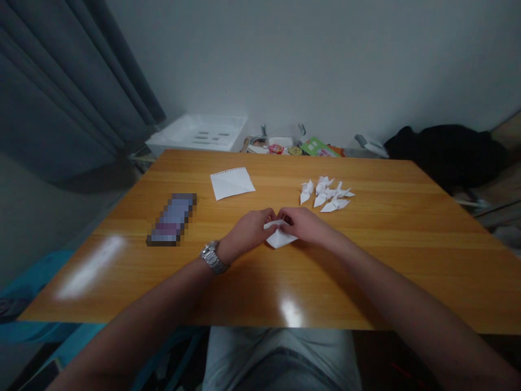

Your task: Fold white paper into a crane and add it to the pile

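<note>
A folded piece of white paper (279, 239) is held just over the middle of the wooden table (366, 260). My left hand (249, 231), with a metal watch (214, 257) on its wrist, pinches the paper's left side. On the other side, my right hand (304, 224) grips it with thumb and fingers close to those of the left. Some fingertips are hidden behind the paper. Beyond my right hand lie several folded white paper figures (334, 205), bunched together. A flat white sheet (233, 183) with a perforated edge lies farther back on the left.
A blurred-out phone (173, 220) lies on the table's left part. Behind the table are a white foam box (203, 130), a green packet (319, 146) and a dark cloth heap (448, 149). Blue chairs (40, 277) stand at the left edge.
</note>
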### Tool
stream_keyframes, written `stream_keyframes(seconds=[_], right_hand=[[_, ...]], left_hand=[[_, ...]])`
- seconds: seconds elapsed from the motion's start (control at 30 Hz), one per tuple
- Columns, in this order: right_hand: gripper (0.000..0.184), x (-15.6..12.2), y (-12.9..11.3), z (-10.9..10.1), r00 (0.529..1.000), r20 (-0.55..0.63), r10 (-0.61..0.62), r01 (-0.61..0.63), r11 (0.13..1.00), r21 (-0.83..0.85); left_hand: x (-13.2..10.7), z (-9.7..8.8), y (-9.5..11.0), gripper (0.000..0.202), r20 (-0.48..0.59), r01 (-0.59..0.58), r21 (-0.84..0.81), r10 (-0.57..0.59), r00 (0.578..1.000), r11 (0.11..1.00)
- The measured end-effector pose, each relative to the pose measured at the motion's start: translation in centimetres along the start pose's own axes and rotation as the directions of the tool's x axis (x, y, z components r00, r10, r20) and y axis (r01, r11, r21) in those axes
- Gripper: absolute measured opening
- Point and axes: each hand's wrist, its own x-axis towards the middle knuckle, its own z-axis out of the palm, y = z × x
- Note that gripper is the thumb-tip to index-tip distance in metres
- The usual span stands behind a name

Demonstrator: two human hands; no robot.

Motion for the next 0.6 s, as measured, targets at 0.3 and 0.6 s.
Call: stream_keyframes(seconds=[0.3,0.6], right_hand=[[0.022,-1.5,0.5,0.4,0.994,-0.036,0.102,-0.089,0.961,0.263],[0.017,-2.4,0.9,1.8,0.987,-0.134,0.091,-0.032,0.920,0.391]], left_hand=[[0.2,1.0,-0.2,0.015,-0.113,-0.002,-0.110,-0.011,0.994,0.994],[-0.2,1.1,0.2,0.019,-0.084,-0.002,-0.199,-0.015,0.996,0.980]])
